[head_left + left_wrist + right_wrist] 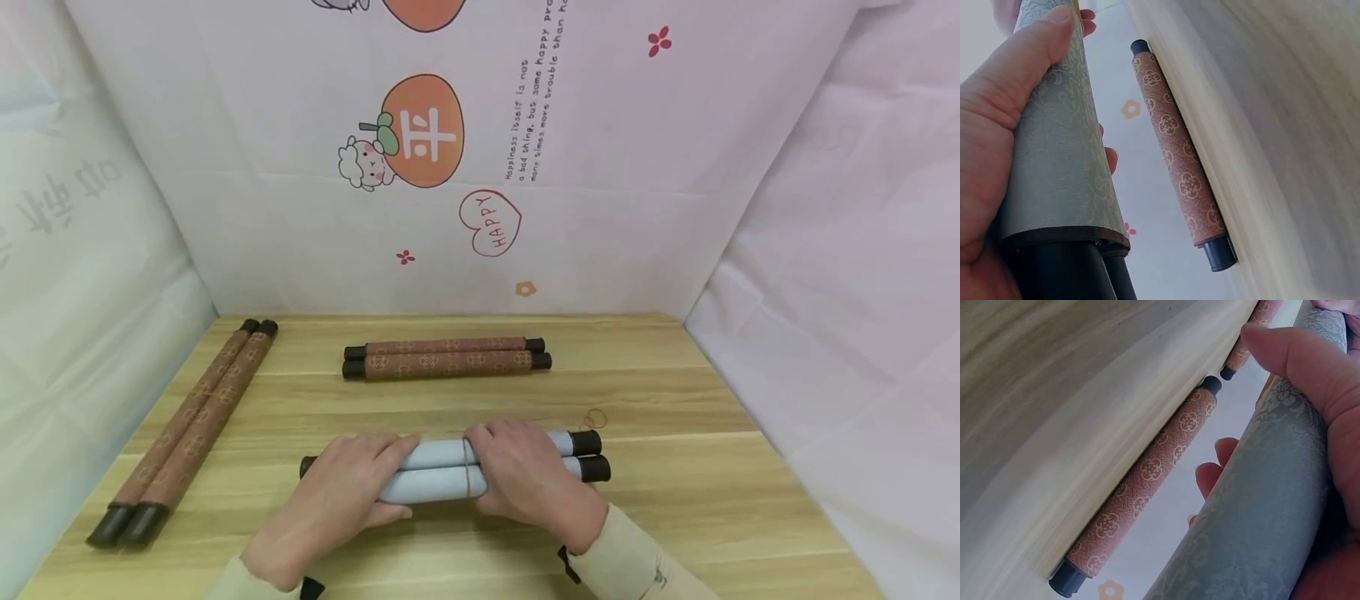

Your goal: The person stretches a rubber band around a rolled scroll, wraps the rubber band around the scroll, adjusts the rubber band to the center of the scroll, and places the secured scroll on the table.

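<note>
A pale blue patterned double-rolled scroll point(431, 485) with dark end knobs lies crosswise over the near part of the table. My left hand point(341, 483) grips its left part, thumb along the near roll and fingers round the far side. My right hand point(528, 479) holds it right of the middle. A thin tan band point(467, 471) loops round both rolls, right beside the right hand's fingertips. In the left wrist view the thumb presses on the scroll's cloth point(1063, 175), and fingertips show behind it. The right wrist view has fingers curled beyond the scroll point(1241, 525).
Behind the hands lies a reddish-brown double scroll point(446, 362) with a flower pattern. Another brown scroll point(191, 425), tied with a band, lies slanted on the left. A small loose band point(595, 418) rests beyond the blue scroll's right end. White printed cloth point(600, 242) walls the wooden table.
</note>
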`<state>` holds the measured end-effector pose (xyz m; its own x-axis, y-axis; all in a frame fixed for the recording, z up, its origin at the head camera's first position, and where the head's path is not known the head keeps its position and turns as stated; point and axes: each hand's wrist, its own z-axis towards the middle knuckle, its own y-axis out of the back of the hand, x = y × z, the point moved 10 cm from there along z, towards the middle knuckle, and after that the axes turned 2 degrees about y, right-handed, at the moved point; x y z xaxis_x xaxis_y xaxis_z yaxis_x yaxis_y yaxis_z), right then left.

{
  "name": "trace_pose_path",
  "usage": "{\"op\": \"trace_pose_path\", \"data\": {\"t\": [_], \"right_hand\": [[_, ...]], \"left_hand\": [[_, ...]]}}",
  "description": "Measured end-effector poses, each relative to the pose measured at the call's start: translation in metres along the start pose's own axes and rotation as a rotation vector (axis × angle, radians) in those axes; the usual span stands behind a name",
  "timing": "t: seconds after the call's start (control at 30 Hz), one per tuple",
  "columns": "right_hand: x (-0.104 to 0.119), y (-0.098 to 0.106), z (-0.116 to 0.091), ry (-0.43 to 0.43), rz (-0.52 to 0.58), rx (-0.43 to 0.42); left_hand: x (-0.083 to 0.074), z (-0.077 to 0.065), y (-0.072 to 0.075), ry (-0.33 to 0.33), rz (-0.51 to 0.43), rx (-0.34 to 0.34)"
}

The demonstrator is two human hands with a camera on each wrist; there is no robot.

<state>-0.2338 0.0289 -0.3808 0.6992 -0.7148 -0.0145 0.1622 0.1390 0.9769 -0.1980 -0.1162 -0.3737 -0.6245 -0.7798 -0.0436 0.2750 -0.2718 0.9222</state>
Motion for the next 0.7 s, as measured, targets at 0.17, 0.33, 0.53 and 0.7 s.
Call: {"op": "trace_pose_path", "data": {"t": [0.17, 0.33, 0.53, 0.7], "right_hand": [[0.001, 0.001, 0.001, 0.003, 0.017, 0.014], [-0.004, 0.008, 0.001, -0.014, 0.01, -0.022], [-0.019, 0.025, -0.002, -0.032, 0.033, -0.127], [-0.034, 0.027, -0.005, -0.073, 0.037, -0.146]], "left_hand": [[0.005, -0.005, -0.002, 0.05, -0.019, 0.025], [0.013, -0.009, 0.0, 0.1, -0.029, 0.022], [0.03, -0.018, 0.007, 0.175, 0.001, -0.003], [0.048, -0.027, 0.013, 0.261, 0.005, -0.017]]}}
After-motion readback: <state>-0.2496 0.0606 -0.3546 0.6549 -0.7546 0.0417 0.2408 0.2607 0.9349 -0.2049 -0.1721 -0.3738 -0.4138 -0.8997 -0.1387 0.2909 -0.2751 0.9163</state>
